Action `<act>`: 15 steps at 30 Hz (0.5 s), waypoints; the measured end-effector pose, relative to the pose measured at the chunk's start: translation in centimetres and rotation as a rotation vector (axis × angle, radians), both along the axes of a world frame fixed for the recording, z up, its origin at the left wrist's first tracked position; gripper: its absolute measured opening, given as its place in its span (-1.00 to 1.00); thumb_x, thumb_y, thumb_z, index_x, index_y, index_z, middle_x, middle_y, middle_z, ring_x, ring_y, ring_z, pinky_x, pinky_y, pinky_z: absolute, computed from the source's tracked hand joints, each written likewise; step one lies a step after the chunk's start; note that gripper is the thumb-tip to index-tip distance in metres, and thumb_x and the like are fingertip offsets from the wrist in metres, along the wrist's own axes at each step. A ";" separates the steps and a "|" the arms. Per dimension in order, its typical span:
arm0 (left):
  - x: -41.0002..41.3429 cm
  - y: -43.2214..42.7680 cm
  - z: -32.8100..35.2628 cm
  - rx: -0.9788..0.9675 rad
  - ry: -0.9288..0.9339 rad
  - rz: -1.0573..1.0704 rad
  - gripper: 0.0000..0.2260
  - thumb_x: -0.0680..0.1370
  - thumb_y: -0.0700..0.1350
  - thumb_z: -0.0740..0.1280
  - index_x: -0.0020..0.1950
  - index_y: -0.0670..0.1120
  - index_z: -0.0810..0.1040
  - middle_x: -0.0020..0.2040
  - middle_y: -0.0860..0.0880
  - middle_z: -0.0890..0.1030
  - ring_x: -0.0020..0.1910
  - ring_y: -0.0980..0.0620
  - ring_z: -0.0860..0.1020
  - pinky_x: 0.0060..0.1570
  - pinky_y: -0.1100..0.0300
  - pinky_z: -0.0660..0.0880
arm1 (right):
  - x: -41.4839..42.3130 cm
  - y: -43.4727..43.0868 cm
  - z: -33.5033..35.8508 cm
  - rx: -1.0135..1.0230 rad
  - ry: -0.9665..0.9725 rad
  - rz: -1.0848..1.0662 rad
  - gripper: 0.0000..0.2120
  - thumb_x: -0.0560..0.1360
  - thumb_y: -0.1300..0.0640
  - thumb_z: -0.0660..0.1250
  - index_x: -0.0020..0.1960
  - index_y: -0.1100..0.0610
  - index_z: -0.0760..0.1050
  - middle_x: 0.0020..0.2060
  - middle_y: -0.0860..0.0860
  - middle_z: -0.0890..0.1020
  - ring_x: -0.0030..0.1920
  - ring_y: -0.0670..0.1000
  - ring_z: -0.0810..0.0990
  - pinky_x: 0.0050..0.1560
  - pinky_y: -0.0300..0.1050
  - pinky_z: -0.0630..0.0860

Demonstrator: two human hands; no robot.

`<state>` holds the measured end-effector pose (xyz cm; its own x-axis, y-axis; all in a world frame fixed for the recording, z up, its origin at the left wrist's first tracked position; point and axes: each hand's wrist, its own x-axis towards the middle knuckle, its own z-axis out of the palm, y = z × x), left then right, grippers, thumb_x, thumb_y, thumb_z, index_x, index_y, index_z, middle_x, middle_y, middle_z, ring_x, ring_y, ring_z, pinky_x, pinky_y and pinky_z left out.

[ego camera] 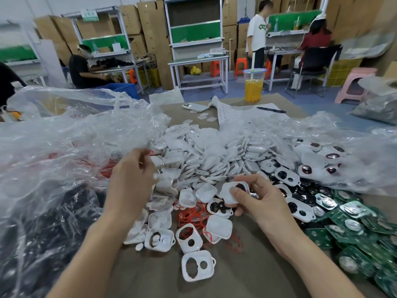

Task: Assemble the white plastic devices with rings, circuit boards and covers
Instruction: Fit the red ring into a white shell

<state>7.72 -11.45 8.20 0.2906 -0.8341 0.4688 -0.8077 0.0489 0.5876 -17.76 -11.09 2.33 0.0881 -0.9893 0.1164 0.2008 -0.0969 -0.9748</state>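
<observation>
The white rounded-square plastic shell [225, 193] is held up just above the heap, gripped in the right hand [264, 203] with the thumb pressed across its open face, where a dark part is seen seated inside. Over on the other side, the left hand [131, 179] is raised with its fingers curled, and what looks like a thin red rubber ring [150, 152] is pinched at the fingertips, though the grip itself is hidden behind the back of the hand. The ring step appears to be in hand, so the ring should be brought across and laid flat into the shell's recess, pressed round evenly and not left twisted or riding over the rim, while the shell is kept level. More loose red rings [193, 214] are scattered just below, among open white shells on the brown table [236, 276]. A deep heap of white plastic covers [204, 151] is piled beyond, green circuit boards [354, 231] are stacked to the right, and crumpled clear plastic bags [64, 143] are bunched at the left.
</observation>
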 end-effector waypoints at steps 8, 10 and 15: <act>5.5 -0.6 1.2 0.415 -0.474 0.150 -0.73 0.68 -0.09 0.16 0.16 -0.17 0.62 0.06 -0.22 0.62 0.04 -0.24 0.57 0.06 -0.09 0.52 | -0.2 0.1 0.1 0.023 0.017 -0.004 -0.85 0.51 0.22 0.47 0.00 -0.01 0.65 -0.12 0.03 0.71 -0.36 0.01 0.62 -0.30 -0.29 0.54; 5.5 -0.4 1.2 0.412 -0.494 0.135 -0.72 0.68 -0.08 0.16 0.15 -0.16 0.63 0.07 -0.20 0.63 0.02 -0.22 0.58 0.05 -0.09 0.54 | -0.2 0.0 0.0 0.024 0.025 -0.006 -0.85 0.51 0.22 0.47 0.00 0.00 0.65 -0.11 0.03 0.71 -0.40 -0.01 0.60 -0.32 -0.30 0.53; 5.4 0.1 1.8 0.361 -0.401 0.112 -0.73 0.68 -0.05 0.17 0.19 -0.15 0.59 0.04 -0.15 0.61 -0.02 -0.17 0.57 0.02 -0.08 0.55 | -0.2 0.1 -0.1 0.017 0.058 -0.017 -0.87 0.52 0.20 0.46 0.01 -0.01 0.63 -0.13 0.02 0.72 -0.42 -0.01 0.60 -0.32 -0.32 0.52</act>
<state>13.08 -11.35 10.04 0.2443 -0.9366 0.2513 -0.9604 -0.1979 0.1960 -17.93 -11.03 2.28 0.0775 -0.9924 0.0951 0.1422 -0.0834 -0.9863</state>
